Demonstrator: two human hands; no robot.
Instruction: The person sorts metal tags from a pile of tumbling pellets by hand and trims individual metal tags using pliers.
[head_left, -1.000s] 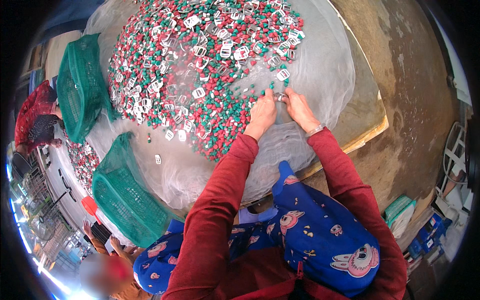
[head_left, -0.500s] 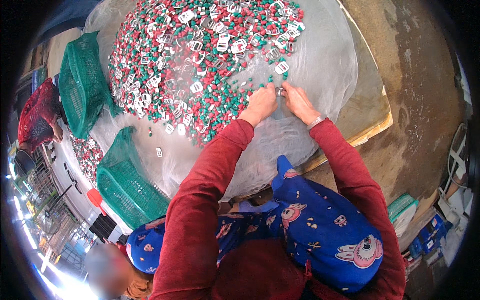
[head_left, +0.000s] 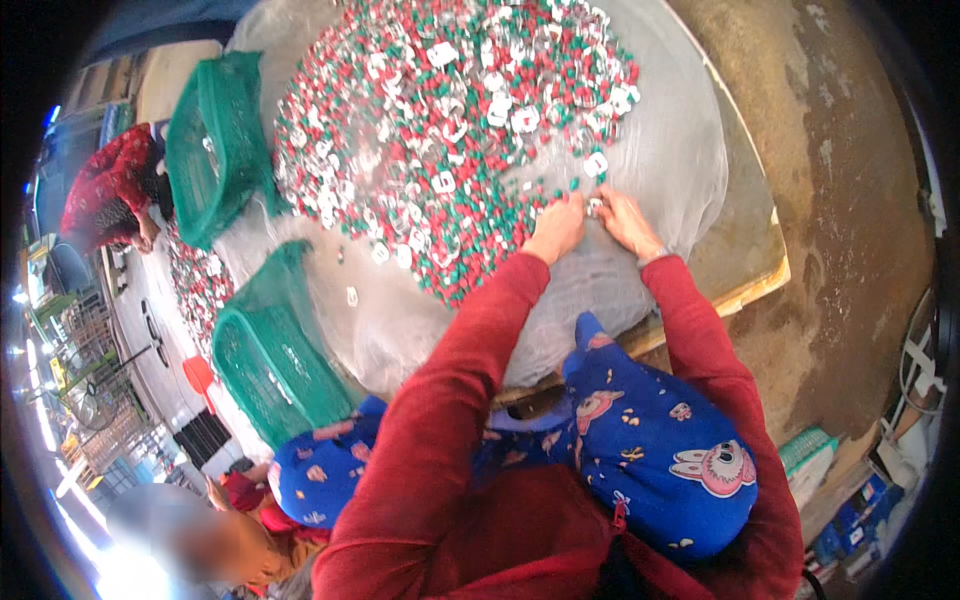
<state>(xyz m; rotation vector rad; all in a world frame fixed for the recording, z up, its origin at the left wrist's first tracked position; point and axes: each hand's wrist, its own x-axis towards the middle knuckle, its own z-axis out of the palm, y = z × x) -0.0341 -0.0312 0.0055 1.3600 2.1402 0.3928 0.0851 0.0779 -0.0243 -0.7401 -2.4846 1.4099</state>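
My left hand (head_left: 560, 228) and my right hand (head_left: 628, 224) meet at the right edge of a spread pile. Their fingers are closed in a pinch on a small silvery buckle (head_left: 595, 203), partly covered by the fingertips. The pile (head_left: 480, 130) mixes red, green and white pebble-like pieces with many pale, frame-shaped buckles. One loose white buckle (head_left: 595, 164) lies just beyond my fingers. A translucent mesh sheet (head_left: 670, 130) lies under everything, on a low board.
Two green plastic baskets (head_left: 192, 150) (head_left: 255, 375) stand on the left. A person in red patterned clothing (head_left: 110, 185) sits beyond them by another pile (head_left: 198, 280). Another person (head_left: 240, 545) is at lower left. A red scoop (head_left: 198, 375) lies near the baskets.
The whole view has shifted, so the pile, baskets and hands appear farther right. My hands stay together on the small buckle at the pile's edge.
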